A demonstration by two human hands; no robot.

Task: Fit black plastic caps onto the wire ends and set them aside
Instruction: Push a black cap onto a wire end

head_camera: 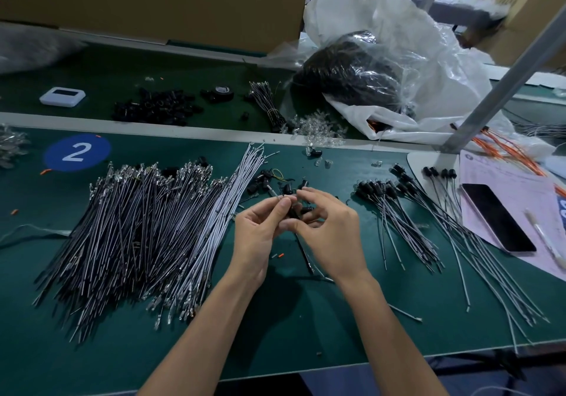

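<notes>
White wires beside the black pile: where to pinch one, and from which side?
Probably pinch one of the white wires on its shaft just below the far tips, coming from the right. The tips fan apart there with bare green mat alongside, while the black wire pile crowds the left and lower down they lie packed.
</notes>
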